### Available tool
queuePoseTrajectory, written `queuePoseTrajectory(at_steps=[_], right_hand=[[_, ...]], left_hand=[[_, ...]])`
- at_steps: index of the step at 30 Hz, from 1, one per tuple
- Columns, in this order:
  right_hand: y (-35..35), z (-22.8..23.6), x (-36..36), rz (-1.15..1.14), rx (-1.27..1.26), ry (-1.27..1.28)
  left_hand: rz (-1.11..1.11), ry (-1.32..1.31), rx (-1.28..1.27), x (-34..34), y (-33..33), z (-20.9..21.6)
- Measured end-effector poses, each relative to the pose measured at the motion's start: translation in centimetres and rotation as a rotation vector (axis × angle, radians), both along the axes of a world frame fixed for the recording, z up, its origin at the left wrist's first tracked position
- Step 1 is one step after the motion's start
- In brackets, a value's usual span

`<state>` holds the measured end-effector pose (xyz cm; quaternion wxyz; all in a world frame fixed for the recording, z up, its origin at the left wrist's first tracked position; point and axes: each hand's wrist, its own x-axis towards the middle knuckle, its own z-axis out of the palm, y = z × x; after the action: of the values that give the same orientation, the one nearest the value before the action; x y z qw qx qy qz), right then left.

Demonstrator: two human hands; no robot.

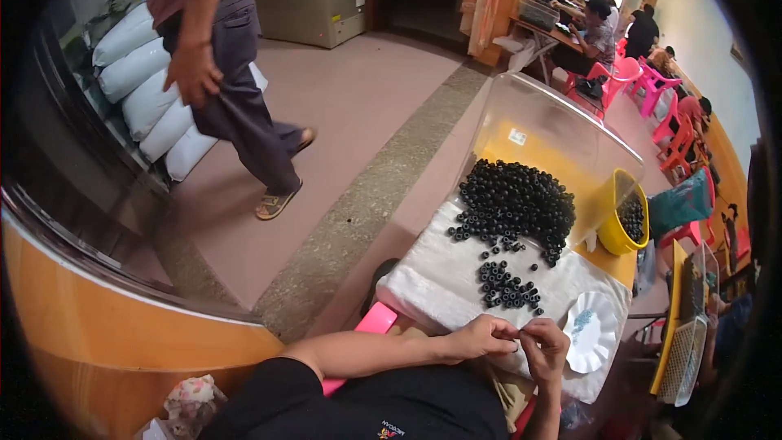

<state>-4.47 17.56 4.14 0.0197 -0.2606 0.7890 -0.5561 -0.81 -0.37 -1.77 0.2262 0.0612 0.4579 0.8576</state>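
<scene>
My left hand [481,337] and my right hand [546,347] meet over the front edge of a white cloth [432,281], fingertips pinched close together. Something small and dark shows between them, too small to make out. Just beyond lies a loose cluster of small black ring-shaped parts [507,285]. Farther back, a large heap of the same black parts [515,200] spills from a clear plastic bin [562,126] tipped toward me. Right of my right hand, a white fluted paper plate [599,350] holds tiny bluish bits [583,322].
A yellow tub [611,232] of black parts stands right of the bin. A person [236,73] walks on the floor at left, near stacked white sacks [151,85] and a chest freezer [318,2]. Several people sit at tables on pink and red chairs [623,77] at far right.
</scene>
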Motion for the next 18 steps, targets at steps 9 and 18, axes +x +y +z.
queuePoseTrajectory(at_steps=[9,18], right_hand=[[1.5,0.2,-0.1,0.097,0.007,-0.197],[2.7,0.8,-0.3,0.217,-0.117,-0.561]], left_hand=[[0.018,0.245,-0.184,0.0,0.5,-0.2],[-0.009,0.12,-0.017,-0.2,0.0,-0.3]])
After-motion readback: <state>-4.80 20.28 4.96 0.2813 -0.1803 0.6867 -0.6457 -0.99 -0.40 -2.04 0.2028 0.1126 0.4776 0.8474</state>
